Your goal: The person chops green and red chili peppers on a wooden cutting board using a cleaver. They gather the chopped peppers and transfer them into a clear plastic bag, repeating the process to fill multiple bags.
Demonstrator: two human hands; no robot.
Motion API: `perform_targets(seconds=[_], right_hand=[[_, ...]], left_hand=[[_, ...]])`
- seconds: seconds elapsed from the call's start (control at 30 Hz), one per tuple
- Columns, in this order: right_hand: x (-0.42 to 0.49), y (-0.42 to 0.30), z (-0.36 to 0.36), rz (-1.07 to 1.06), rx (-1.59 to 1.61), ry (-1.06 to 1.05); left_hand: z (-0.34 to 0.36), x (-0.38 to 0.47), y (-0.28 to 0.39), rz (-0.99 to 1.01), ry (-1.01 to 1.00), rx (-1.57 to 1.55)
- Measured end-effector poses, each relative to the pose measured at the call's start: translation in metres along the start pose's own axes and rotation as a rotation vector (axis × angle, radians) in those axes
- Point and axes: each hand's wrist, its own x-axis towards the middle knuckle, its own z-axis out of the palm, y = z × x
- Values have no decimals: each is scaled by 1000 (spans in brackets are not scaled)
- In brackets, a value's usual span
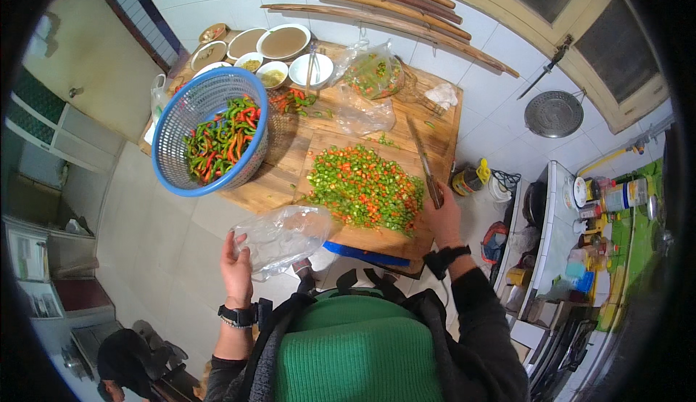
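My left hand (237, 266) holds a clear plastic bag (285, 239) by its left side, at the near edge of the wooden table. The bag's far end reaches the edge of a wooden cutting board (375, 243). Chopped green and red chili peppers (364, 187) lie heaped on the board. In my right hand (443, 214) is the handle of a knife (424, 157), its blade pointing away from me along the board's right side. Left of the board, a blue plastic colander basket (253, 165) holds whole red and green chilies (224, 141).
A filled plastic bag of chopped chilies (375, 73) sits at the back of the wooden table (293, 130). White bowls (311, 70) and plates stand at the back left. An oil jug (470, 178) is right of the table. A person (122, 358) is at the lower left.
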Motion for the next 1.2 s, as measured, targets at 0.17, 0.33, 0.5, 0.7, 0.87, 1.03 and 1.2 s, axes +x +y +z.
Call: perform_targets(seconds=[0.17,0.33,0.5,0.7,0.87,1.03,1.2], right_hand=[[-41,15,-14,306,296,-110],[-67,50,-4,229,190,63],[-93,74,-14,581,500,55],[-121,89,4,691,460,57],[-140,102,33,696,598,57],[-146,110,65,446,235,54],[-140,84,75,626,388,-18]], left_hand=[[10,12,2,-52,-63,10],[34,22,12,-45,-166,61],[43,26,21,-49,-198,1],[45,25,29,-26,-199,-74],[48,31,41,29,-200,-101],[56,37,52,48,-213,-161],[67,40,52,80,-248,-208]])
